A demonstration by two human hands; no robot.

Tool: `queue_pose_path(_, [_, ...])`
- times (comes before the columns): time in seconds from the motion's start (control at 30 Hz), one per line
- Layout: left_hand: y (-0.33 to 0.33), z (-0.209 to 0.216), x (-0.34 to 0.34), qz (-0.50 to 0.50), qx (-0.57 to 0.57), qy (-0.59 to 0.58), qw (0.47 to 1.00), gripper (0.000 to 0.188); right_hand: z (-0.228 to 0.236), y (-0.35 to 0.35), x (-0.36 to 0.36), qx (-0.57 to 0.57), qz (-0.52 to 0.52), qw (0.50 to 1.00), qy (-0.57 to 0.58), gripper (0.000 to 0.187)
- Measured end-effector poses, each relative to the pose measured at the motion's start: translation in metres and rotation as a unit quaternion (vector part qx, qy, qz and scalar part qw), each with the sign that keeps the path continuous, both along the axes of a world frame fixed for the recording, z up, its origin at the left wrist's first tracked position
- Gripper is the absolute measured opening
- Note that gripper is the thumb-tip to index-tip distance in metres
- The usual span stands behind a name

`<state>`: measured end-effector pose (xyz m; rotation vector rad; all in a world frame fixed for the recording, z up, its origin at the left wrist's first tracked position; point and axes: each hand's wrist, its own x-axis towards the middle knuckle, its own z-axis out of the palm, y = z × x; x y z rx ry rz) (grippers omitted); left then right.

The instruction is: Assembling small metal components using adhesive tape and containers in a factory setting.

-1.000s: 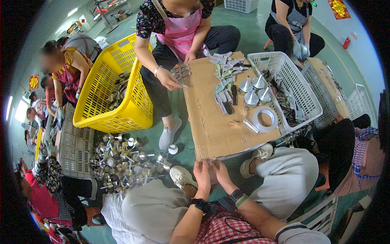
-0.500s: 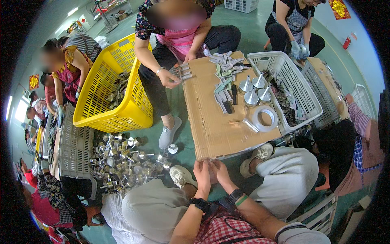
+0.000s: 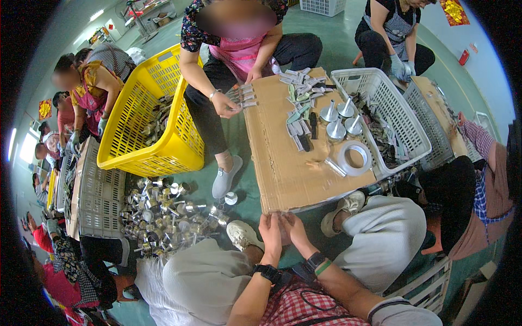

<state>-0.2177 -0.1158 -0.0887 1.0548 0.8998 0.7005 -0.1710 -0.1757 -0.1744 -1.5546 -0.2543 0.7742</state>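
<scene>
At the near edge of a cardboard sheet (image 3: pixel 288 168), my left hand (image 3: pixel 270 232) and my right hand (image 3: pixel 295 230) are close together, fingers bent and pinched. Whatever lies between the fingertips is too small or hidden to name. On the cardboard's right side lie a roll of silvery tape (image 3: pixel 354 158) and several metal discs with upright stems (image 3: pixel 336 130). A pile of small flat strips (image 3: pixel 302 96), grey, green and black, spreads along the far part. Across from me, a person's hand (image 3: pixel 224 105) touches a few similar strips (image 3: pixel 248 98) at the cardboard's left edge.
A white crate (image 3: pixel 405 163) full of strips adjoins the cardboard on the right. To the left stands a yellow basket (image 3: pixel 149 163) with more strips inside. Many loose stemmed metal discs (image 3: pixel 168 217) cover the floor beside my left leg. Co-workers sit on both sides.
My hands stay in the same place. The co-workers on the left have shifted their arms, and the one at the far right has moved an arm; the person opposite barely moves.
</scene>
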Motion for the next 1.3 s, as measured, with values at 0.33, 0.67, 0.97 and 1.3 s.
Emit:
queue_pose_path(0.33, [0.0, 0.003, -0.001, -0.014, 0.021, 0.01, 1.0, 0.018, -0.003, 0.003, -0.002, 0.02, -0.023, 0.999, -0.009, 0.02])
queue_pose_path(0.67, [0.002, -0.001, -0.003, -0.022, 0.016, 0.036, 0.999, 0.02, -0.003, 0.001, -0.001, 0.015, 0.002, 1.0, 0.01, 0.022])
queue_pose_path(0.97, [0.002, -0.002, -0.001, -0.008, 0.018, 0.005, 1.0, 0.014, 0.0, 0.002, -0.002, 0.019, -0.022, 0.999, -0.031, 0.024])
queue_pose_path(1.3, [0.002, -0.002, -0.001, -0.01, 0.027, 0.016, 0.999, 0.015, 0.001, 0.002, -0.002, 0.01, -0.031, 0.999, -0.032, 0.024])
